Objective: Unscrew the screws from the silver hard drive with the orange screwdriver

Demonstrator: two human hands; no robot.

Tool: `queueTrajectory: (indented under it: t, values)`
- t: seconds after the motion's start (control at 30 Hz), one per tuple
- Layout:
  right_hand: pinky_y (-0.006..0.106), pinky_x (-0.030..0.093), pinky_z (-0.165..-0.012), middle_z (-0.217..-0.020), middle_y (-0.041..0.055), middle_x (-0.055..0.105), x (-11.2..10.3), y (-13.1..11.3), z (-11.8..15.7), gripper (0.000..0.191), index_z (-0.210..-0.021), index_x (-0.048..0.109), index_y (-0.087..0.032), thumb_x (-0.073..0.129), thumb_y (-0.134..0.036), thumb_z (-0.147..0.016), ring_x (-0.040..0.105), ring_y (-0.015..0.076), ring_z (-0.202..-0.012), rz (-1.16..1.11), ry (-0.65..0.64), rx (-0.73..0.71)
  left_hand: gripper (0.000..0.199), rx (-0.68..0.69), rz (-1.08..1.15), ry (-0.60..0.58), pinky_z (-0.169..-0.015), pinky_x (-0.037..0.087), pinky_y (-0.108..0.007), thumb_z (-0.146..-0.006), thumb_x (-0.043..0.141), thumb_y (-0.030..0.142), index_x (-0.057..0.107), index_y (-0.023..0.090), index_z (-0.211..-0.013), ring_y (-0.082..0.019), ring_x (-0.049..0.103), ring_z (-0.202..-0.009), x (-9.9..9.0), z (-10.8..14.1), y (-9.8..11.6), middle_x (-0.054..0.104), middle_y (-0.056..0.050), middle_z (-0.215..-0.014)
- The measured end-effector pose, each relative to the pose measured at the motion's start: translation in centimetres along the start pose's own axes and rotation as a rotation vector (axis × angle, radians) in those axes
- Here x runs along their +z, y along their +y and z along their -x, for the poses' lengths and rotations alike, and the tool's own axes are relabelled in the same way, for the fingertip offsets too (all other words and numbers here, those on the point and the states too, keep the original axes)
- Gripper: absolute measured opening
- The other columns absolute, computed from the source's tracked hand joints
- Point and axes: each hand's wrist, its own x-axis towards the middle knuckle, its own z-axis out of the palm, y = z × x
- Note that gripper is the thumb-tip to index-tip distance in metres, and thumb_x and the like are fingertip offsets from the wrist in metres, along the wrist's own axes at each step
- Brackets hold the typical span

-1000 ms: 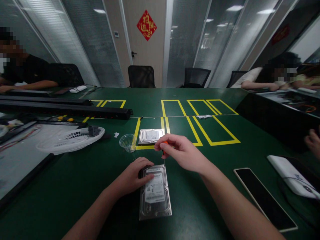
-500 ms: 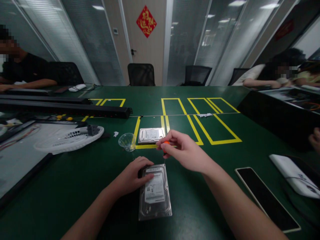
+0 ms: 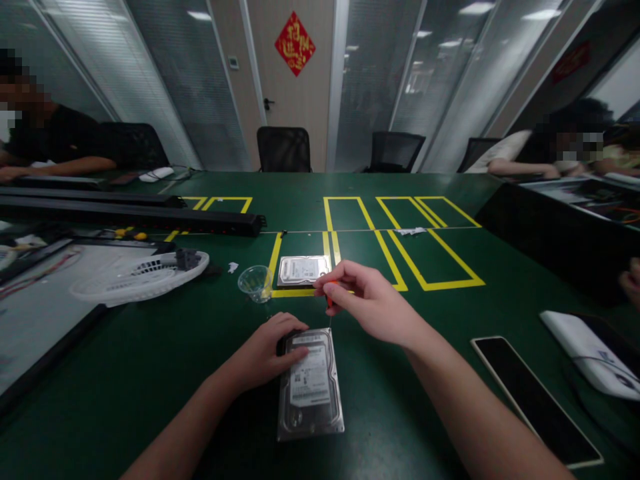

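Note:
A silver hard drive (image 3: 311, 380) with a white label lies on the green table in front of me. Around its far left edge my left hand (image 3: 277, 343) is closed, thumb on the label. My right hand (image 3: 357, 293) pinches a small screwdriver (image 3: 329, 297) with an orange and black handle. Its thin shaft points down at the drive's far right corner; whether the tip sits in a screw is too small to tell. Beyond my hands lies a second hard drive (image 3: 303, 271), beside a clear plastic cup (image 3: 255, 284).
Yellow tape rectangles (image 3: 453, 285) mark the table. A phone (image 3: 535, 400) and a white device (image 3: 590, 353) lie to the right, near a large black case (image 3: 545, 230). On the left are a white oval frame (image 3: 145, 277) and long black bars (image 3: 200, 217). People sit at both sides.
The screwdriver's handle looks slightly turned between my right fingers. My left hand and the hard drive have stayed in place.

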Motion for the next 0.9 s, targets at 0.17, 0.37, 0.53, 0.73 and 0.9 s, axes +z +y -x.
queueTrajectory:
  t: [0.17, 0.37, 0.53, 0.73, 0.9]
  values:
    - [0.029, 0.064, -0.073, -0.104, 0.0062, 0.075, 0.05, -0.21, 0.16, 0.014, -0.099, 0.065, -0.019, 0.072, -0.031, -0.099, 0.070, 0.0154, -0.086, -0.013, 0.011, -0.029, 0.027, 0.005, -0.002, -0.002, -0.099, 0.052, -0.041, -0.101, 0.072, 0.035, 0.071, 0.024, -0.126, -0.027, 0.065, -0.114, 0.02, 0.02, -0.13, 0.070, -0.007, -0.121]
    - [0.032, 0.065, -0.085, -0.116, 0.0075, 0.071, -0.41, -0.29, 0.05, 0.025, -0.111, 0.073, -0.019, 0.052, -0.033, -0.109, 0.070, 0.0154, -0.092, 0.037, -0.063, -0.023, 0.028, 0.001, 0.003, 0.002, -0.099, 0.052, -0.042, -0.101, 0.072, 0.036, 0.071, 0.024, -0.127, -0.028, 0.065, -0.114, 0.02, 0.19, -0.04, 0.071, -0.008, -0.123]
    - [0.033, 0.066, -0.082, -0.114, 0.0080, 0.071, -0.25, -0.17, 0.06, 0.018, -0.109, 0.072, -0.018, 0.061, -0.032, -0.105, 0.070, 0.0166, -0.093, 0.016, -0.020, 0.005, 0.027, -0.008, 0.014, -0.003, -0.099, 0.052, -0.041, -0.101, 0.072, 0.035, 0.071, 0.025, -0.127, -0.027, 0.065, -0.114, -0.08, 0.11, 0.21, 0.070, -0.008, -0.123]
    - [0.031, 0.066, -0.075, -0.109, 0.0071, 0.075, 0.02, -0.26, 0.29, 0.009, -0.098, 0.068, -0.019, 0.070, -0.028, -0.099, 0.071, 0.0177, -0.092, 0.016, 0.014, -0.037, 0.027, -0.007, 0.016, -0.003, -0.099, 0.053, -0.040, -0.101, 0.072, 0.035, 0.071, 0.025, -0.127, -0.027, 0.065, -0.114, -0.05, 0.05, 0.13, 0.071, -0.007, -0.123]
    - [0.032, 0.065, -0.082, -0.112, 0.0069, 0.072, 0.03, -0.53, 0.28, 0.020, -0.108, 0.075, -0.020, 0.062, -0.034, -0.105, 0.070, 0.0178, -0.096, 0.053, -0.039, -0.036, 0.027, -0.003, 0.011, 0.002, -0.098, 0.053, -0.040, -0.101, 0.072, 0.035, 0.071, 0.025, -0.127, -0.027, 0.065, -0.114, 0.00, 0.05, 0.01, 0.070, -0.007, -0.123]
